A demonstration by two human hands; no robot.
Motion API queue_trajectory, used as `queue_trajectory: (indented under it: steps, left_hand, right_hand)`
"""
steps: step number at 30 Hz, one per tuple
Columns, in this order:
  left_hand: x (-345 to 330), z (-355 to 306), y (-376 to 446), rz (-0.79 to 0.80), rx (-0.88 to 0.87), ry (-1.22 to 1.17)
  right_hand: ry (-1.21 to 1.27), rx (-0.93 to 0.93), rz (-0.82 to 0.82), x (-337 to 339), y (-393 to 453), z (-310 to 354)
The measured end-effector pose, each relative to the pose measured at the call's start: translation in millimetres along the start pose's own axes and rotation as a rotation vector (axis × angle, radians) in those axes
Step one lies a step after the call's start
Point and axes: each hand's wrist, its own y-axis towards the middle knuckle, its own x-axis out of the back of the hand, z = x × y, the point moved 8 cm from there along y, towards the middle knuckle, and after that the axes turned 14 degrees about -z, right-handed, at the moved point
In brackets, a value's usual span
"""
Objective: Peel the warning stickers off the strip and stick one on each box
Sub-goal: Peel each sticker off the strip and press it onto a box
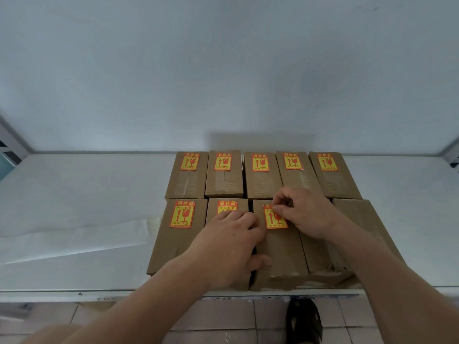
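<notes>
Two rows of brown cardboard boxes lie on a white shelf (74,194). Each back-row box carries a red-and-yellow warning sticker, like the leftmost one (190,161). In the front row the left box (173,244) and the second box (227,203) bear stickers. A sticker (274,218) lies on the third box (280,254); my right hand (305,212) pinches its top corner with fingertips. My left hand (231,244) rests flat across the second and third boxes, thumb on the third. The front right box (365,219) shows no sticker. The strip is not in view.
A pale wall rises behind the boxes. Metal shelf posts (10,142) stand at both far corners. The shelf's front edge (99,292) runs below the boxes. Tiled floor and a dark sandal (304,321) show underneath.
</notes>
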Motion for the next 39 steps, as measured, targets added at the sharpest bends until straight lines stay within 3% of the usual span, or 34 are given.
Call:
queue_trajectory:
  steps: [12,20,39]
  left_hand:
    - [3.2,0.1,-0.6,0.024,-0.001,0.006]
    - [4.7,0.1,-1.7,0.031,0.005,0.003]
    - [1.9,1.8,-0.5,0.026,-0.008,0.001]
  right_hand:
    - [-0.139,0.093,-0.101,4.8,-6.3,11.4]
    - [-0.212,0.104,-0.007,3.8,-24.4,-1.7]
    - [-0.234,0.172,0.004,-7.2,-16.7,14.5]
